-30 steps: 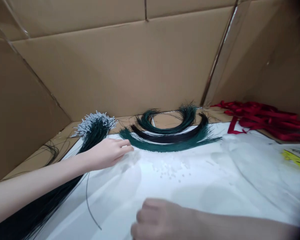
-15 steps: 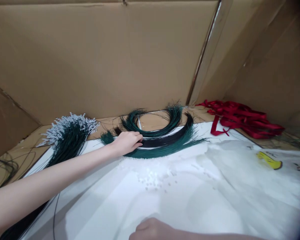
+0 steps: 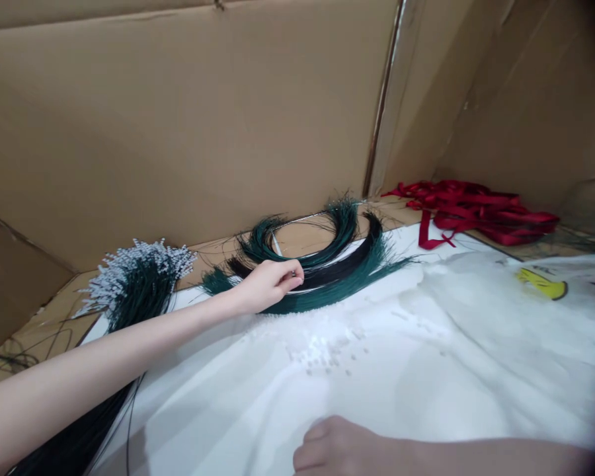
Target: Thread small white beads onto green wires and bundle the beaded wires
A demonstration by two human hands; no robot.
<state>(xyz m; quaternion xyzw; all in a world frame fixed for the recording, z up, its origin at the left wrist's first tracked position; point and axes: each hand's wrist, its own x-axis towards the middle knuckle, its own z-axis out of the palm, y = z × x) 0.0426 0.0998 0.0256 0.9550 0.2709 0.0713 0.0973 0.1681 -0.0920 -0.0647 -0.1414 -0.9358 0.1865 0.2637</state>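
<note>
Left hand (image 3: 270, 289) has shifted toward 3 o'clock along the curved bundles since a second ago. It is at the black strands (image 3: 340, 274), green strands (image 3: 322, 301) lying along their 6 o'clock side; thumb and forefinger close to each other, cannot tell if they grip. Right hand (image 3: 334, 453) at 5 o'clock from it, fingers curled, contents hidden. White beads (image 3: 322, 354) between hands. Red ribbon (image 3: 476, 213) at 2 o'clock; white-tipped stems (image 3: 123, 274) at 9.
</note>
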